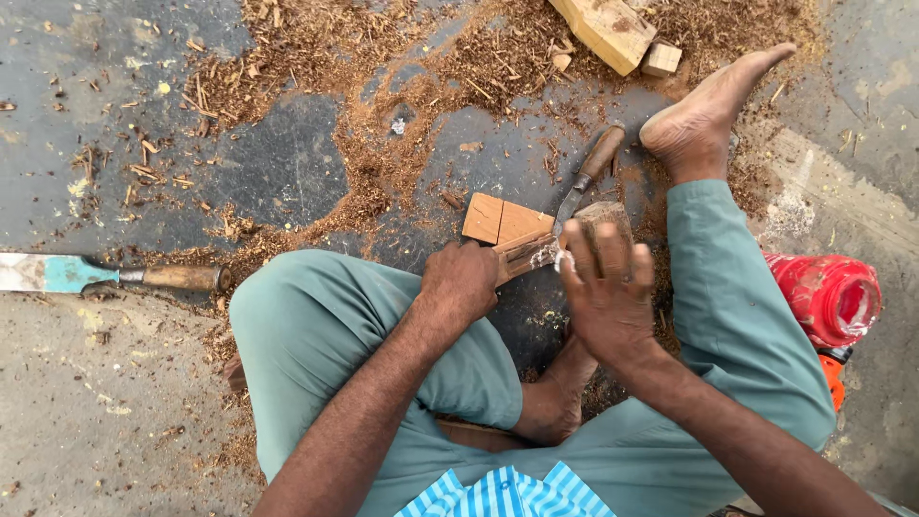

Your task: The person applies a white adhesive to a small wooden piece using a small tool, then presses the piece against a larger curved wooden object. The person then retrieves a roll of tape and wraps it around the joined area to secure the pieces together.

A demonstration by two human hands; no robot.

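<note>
Seated on the floor, the person's left hand (461,282) is closed around a small wooden piece (522,254), while the right hand (605,287) grips a block (605,215) over it, with white dust at the contact. Just beyond lie a cut wooden block (503,220) and a wooden-handled chisel (586,177). Farther off, heavy sawdust (383,144) suggests much shaping is done; what remains cannot be told.
</note>
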